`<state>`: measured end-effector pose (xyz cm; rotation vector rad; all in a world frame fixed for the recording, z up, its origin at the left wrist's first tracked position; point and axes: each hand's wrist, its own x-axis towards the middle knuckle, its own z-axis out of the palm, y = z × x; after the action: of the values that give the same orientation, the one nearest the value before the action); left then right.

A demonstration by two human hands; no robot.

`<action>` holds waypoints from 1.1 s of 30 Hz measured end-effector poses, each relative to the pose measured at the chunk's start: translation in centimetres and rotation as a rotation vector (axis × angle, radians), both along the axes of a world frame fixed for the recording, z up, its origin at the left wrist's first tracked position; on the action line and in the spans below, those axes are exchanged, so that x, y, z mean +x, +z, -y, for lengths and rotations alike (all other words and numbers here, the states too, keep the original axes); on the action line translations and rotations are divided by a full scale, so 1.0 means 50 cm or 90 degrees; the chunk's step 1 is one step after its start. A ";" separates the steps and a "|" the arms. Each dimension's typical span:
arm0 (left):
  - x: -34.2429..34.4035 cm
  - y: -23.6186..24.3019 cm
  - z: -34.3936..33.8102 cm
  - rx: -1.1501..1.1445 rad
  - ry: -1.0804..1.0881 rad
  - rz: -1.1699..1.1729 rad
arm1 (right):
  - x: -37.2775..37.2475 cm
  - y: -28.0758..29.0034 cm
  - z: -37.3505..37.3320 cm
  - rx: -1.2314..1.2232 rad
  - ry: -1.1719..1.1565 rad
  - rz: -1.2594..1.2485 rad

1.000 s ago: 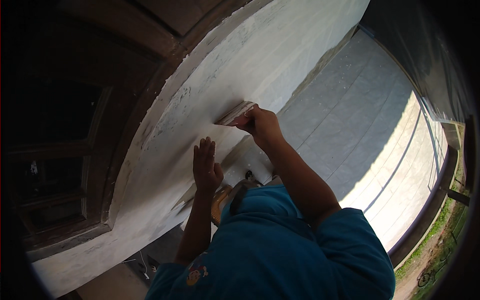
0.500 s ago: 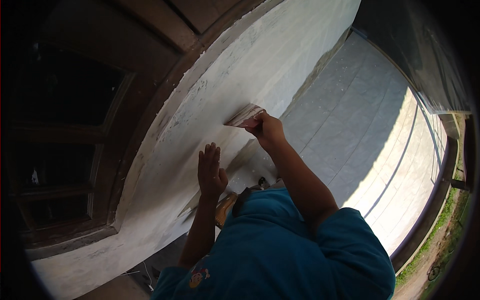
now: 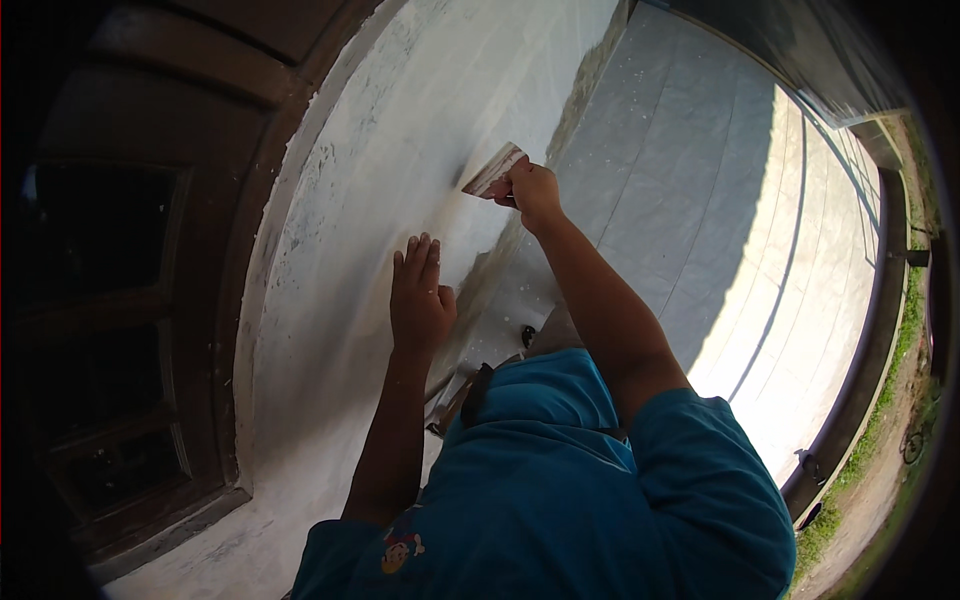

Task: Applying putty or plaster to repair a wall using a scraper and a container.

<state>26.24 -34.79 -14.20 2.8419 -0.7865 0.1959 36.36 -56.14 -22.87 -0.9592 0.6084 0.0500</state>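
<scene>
My right hand grips a wide scraper smeared with pale and reddish-brown streaks, its blade edge at the white plastered wall. Below and to the left of it, my left hand has its fingers stretched upward, palm toward the wall; whether it touches the surface is hard to tell. The wall has grey patches and a rough, unpainted band along its bottom edge.
A dark wooden window frame with glass panes is on the left. Grey floor tiles, partly sunlit, stretch to the right, bordered by a dark edge, with grass and dirt beyond. A dark glossy panel stands at top right.
The view has shifted, so the window and floor sit differently. My right hand and scraper appear higher in the picture, still against the wall, and my left hand has also risen.
</scene>
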 end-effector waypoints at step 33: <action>0.091 -0.008 0.126 -0.032 0.132 0.003 | 0.121 -0.068 0.109 -0.040 0.168 -0.086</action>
<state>30.80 -41.08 -14.59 2.8723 -0.4791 0.2478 42.40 -61.59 -26.25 -1.0988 0.6063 0.3349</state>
